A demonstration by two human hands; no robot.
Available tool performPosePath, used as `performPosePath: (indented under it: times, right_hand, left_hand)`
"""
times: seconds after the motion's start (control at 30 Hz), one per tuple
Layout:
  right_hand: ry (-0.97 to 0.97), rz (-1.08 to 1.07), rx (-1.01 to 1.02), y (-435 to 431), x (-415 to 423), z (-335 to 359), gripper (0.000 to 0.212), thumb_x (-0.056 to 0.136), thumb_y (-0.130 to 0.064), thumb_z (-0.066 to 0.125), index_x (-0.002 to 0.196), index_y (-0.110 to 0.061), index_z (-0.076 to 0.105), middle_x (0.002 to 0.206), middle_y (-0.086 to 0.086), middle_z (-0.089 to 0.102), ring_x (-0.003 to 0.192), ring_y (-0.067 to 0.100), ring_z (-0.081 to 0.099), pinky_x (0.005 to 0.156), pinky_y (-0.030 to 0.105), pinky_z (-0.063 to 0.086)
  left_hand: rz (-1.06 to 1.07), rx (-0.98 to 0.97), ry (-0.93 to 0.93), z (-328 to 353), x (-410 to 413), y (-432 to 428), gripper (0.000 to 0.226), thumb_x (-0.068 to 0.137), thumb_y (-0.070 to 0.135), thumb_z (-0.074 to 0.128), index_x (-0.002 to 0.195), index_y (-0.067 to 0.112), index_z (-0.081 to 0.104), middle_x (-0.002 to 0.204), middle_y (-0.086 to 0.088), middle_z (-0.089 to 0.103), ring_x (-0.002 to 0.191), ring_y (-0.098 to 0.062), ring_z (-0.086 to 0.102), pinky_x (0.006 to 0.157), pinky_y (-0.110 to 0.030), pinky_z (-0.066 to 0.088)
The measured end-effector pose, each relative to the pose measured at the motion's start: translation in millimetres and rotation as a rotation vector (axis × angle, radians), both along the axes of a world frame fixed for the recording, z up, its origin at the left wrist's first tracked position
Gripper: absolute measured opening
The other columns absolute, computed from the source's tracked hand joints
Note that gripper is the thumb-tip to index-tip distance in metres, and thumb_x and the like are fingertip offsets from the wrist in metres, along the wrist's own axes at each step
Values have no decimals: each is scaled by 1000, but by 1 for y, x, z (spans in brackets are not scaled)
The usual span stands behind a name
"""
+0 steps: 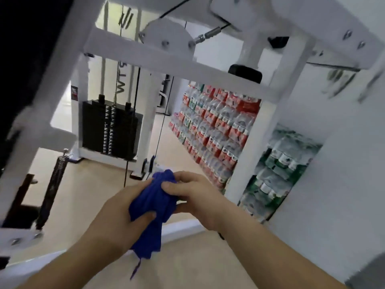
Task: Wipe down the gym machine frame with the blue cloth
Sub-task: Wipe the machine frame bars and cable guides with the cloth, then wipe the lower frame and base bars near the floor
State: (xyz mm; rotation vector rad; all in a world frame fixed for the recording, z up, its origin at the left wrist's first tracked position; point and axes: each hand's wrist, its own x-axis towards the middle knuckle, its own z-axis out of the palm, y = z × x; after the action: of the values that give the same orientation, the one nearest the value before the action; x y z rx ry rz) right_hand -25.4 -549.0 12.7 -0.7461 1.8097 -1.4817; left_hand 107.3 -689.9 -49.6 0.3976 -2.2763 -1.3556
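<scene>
A bunched blue cloth hangs between both hands at the lower middle of the view, with a loose thread trailing below it. My left hand grips its left side, thumb pressed into the fabric. My right hand pinches its upper right part with thumb and fingers. The white gym machine frame rises ahead and overhead: a horizontal crossbar, a slanted post at the left, an upright post to the right of my hands. Neither hand nor the cloth touches the frame.
A black weight stack with cables stands behind the crossbar. Shrink-wrapped packs of water bottles are stacked along the right wall. A coiled spring and black parts sit at the lower left. A low white base bar runs under my hands on a beige floor.
</scene>
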Motion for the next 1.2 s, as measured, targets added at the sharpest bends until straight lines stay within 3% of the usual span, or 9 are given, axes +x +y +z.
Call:
performPosePath:
  times: [0.13, 0.23, 0.37, 0.5, 0.6, 0.73, 1.03, 1.2]
  right_hand:
    - [-6, -114, 45, 40, 1, -36, 21, 95, -20, 71, 115, -15, 73, 111, 8, 76, 99, 25, 73, 82, 39, 61]
    - [-56, -233, 94, 69, 5, -61, 27, 94, -25, 73, 119, -14, 70, 112, 9, 75, 100, 24, 74, 84, 41, 63]
    - [29, -397, 271, 109, 10, -76, 31, 91, -37, 75, 115, -18, 67, 109, 4, 73, 92, 19, 75, 77, 41, 64]
    - [60, -474, 397, 149, 17, -81, 35, 92, -52, 68, 114, -25, 68, 110, 0, 71, 96, 18, 73, 80, 40, 64]
    - [-60, -435, 367, 163, 21, -84, 39, 92, -59, 65, 117, -29, 69, 112, -1, 73, 97, 20, 74, 79, 38, 64]
    - [-75, -453, 373, 171, 23, -96, 31, 99, -53, 58, 112, -28, 71, 108, -1, 74, 88, 20, 75, 76, 38, 64]
    - [35, -478, 657, 249, 16, -108, 34, 100, -47, 56, 113, -18, 67, 104, 5, 72, 92, 20, 73, 82, 38, 63]
    - [16, -548, 591, 297, 11, -126, 27, 99, -43, 60, 107, -19, 70, 102, 3, 73, 92, 20, 73, 83, 42, 63]
  left_hand:
    - [-80, 61, -36, -29, -16, 37, 66, 84, 9, 78, 123, 57, 53, 108, 31, 67, 101, 7, 63, 80, -18, 53]
    - [-165, 115, -67, -43, -24, 65, 56, 87, 8, 73, 120, 51, 56, 102, 25, 71, 95, 5, 66, 73, -13, 54]
    - [-186, 210, -194, -68, -31, 95, 29, 90, 13, 67, 105, 38, 67, 84, 12, 75, 75, -8, 71, 73, -34, 60]
    - [-190, 329, -243, -78, -32, 125, 6, 87, 25, 71, 91, 29, 69, 79, 4, 76, 75, -16, 73, 79, -47, 61]
    - [-198, 402, -237, -78, -36, 143, 9, 86, 27, 74, 91, 31, 68, 81, 6, 76, 78, -18, 74, 80, -48, 61]
    - [-223, 468, -250, -85, -46, 159, 16, 87, 26, 75, 96, 35, 65, 80, 17, 74, 72, -5, 72, 65, -30, 60]
    - [-342, 388, -334, -109, -50, 220, 11, 85, 29, 76, 93, 29, 69, 83, 6, 75, 78, -15, 73, 69, -36, 63]
    - [-352, 338, -368, -115, -60, 264, 11, 83, 30, 78, 89, 30, 68, 82, 5, 74, 78, -18, 72, 64, -32, 59]
